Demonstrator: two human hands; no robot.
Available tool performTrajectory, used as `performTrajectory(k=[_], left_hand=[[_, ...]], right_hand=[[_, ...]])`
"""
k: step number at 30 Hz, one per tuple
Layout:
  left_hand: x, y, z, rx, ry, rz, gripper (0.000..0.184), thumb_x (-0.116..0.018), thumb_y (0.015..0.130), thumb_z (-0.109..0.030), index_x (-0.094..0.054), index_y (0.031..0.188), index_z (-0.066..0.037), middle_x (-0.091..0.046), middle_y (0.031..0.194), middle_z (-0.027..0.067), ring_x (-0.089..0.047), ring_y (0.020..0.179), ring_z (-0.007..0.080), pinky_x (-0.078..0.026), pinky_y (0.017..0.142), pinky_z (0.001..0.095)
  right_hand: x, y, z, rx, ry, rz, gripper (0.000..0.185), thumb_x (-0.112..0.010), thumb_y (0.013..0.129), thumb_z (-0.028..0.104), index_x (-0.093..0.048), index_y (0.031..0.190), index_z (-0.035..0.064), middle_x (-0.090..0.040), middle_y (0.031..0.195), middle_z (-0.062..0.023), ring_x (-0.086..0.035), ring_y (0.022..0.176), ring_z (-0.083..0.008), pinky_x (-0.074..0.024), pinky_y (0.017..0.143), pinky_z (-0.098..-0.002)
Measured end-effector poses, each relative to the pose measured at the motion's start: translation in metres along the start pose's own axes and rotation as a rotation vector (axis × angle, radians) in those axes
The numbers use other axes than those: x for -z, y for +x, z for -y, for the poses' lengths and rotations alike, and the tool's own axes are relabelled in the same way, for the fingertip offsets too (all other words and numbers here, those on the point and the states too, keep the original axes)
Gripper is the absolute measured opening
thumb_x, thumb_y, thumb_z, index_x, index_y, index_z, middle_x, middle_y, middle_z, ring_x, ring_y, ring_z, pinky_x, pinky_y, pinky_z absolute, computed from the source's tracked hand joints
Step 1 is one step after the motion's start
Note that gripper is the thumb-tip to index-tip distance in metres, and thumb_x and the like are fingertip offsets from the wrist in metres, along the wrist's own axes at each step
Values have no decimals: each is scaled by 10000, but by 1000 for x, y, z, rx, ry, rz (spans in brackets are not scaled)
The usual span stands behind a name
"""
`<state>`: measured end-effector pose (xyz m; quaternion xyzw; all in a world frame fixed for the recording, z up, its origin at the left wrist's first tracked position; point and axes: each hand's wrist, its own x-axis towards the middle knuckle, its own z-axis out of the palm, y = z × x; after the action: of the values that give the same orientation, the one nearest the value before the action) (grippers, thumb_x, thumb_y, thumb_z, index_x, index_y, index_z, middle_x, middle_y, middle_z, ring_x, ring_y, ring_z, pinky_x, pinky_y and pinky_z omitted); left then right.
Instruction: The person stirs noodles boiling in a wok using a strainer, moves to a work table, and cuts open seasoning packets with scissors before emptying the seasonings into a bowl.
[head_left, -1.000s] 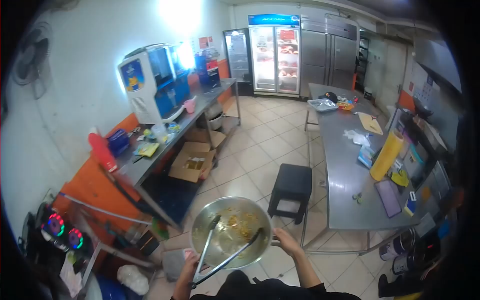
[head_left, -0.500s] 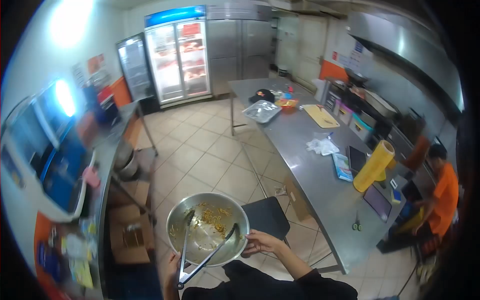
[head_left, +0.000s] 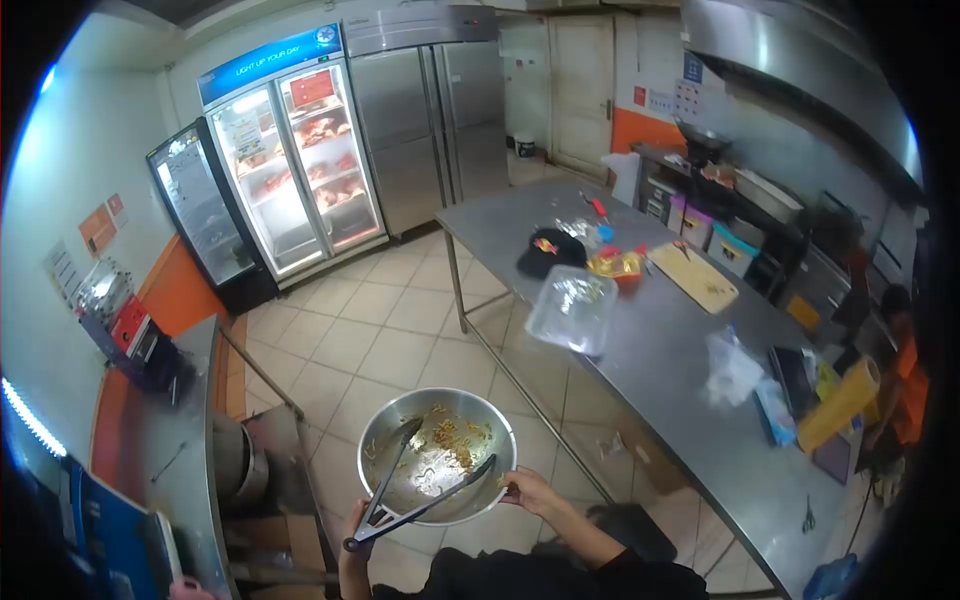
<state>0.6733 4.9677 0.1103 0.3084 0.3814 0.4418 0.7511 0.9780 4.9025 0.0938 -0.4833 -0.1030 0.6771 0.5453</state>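
Observation:
A round metal mixing bowl [head_left: 375,415] is carried low in front of my body, with noodle scraps [head_left: 455,440] and bits of food stuck inside it. Black-tipped metal tongs [head_left: 430,503] lie spread across the bowl, their hinged end sticking out over the near left rim. My left hand [head_left: 357,520] is closed at the bowl's left edge beside the tongs' hinge; its fingers are partly hidden. On the right side, my right hand [head_left: 530,492] pinches the rim between thumb and fingers.
A long steel table [head_left: 690,400] on the right bears a plastic tray [head_left: 573,308], a black cap [head_left: 550,252], a cutting board [head_left: 695,277] and a yellow wrap roll [head_left: 840,405]. A lit display fridge [head_left: 300,170] stands ahead. At far right is a person in orange [head_left: 908,390]. A steel counter [head_left: 200,450] runs along the left.
The view has moved forward and turned, bringing the fridges and the table's far end closer. Both hands still hold the bowl, with the tongs resting in it.

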Motion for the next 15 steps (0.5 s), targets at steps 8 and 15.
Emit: performTrajectory(k=[8,15], left_hand=[[94,261,-73,34,1,-186,362,-479,803,-347,-465,969,-26,-465,1094,131,-415,1049,270,-339,877,376],[65,577,-156,161,214,9,364,-437,825,-302,-449,1010,12,-475,1072,126,-431,1042,273,-358,865,371]], right_hand=[[-75,255,151,239,192,-92,158,-449,691,43,-480,841,7,-543,799,-91,-545,687,-175,-486,642,-308],[-44,438,302,559,344,-331,183,-431,692,50,-463,860,-15,-545,802,-118,-550,720,-195,-496,663,-331]])
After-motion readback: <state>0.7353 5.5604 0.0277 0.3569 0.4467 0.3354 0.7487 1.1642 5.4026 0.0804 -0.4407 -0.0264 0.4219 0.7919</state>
